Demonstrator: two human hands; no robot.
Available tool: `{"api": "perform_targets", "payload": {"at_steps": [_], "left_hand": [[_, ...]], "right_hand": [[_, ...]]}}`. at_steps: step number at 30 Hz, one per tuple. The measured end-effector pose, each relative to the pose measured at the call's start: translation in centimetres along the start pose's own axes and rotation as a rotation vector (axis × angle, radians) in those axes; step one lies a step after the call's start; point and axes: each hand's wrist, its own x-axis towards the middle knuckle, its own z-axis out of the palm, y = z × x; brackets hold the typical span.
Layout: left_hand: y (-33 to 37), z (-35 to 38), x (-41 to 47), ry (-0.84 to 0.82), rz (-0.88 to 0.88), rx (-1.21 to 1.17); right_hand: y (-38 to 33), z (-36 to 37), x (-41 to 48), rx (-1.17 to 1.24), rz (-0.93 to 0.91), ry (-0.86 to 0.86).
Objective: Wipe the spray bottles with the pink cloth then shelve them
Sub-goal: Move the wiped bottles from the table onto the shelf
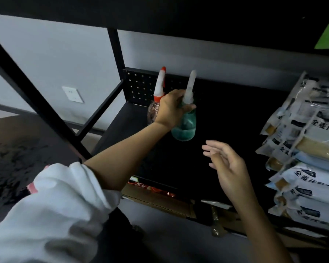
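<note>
Gripping green spray bottle (184,126) by the neck with left hand (169,111), fingers curling round just under its white trigger head, upright near the shelf (235,114) back-left corner. Standing just behind that hand, toward the corner: clear bottle (152,112) with red-tipped trigger. Hovering right hand (230,168) over the shelf's front edge, fingers relaxed and spread, holding nothing, apart from the green bottle.

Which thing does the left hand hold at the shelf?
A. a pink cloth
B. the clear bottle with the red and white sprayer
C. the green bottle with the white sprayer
C: the left hand is curled round the neck of the green bottle; the clear bottle stands to its left.
</note>
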Motion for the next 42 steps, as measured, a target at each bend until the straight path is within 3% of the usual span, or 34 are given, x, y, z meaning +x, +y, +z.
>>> {"api": "perform_targets", "payload": {"at_steps": [8,21,30,42], "left_hand": [[-0.4,1.2,1.2,0.094,0.012,0.004],[0.7,-2.1,-3.0,0.06,-0.177,-0.148],[-0.5,-13.2,-11.2,0.072,-0.131,-0.157],[-2.7,-29.8,-24.5,0.358,-0.243,-0.073]], "right_hand": [[0.8,0.9,0.9,0.014,0.011,-0.014],[-1.6,3.2,0.8,-0.032,-0.055,-0.037],[-4.9,7.9,-0.8,-0.046,-0.131,-0.136],[-9.1,20.1,-5.4,0.023,-0.22,-0.357]]}}
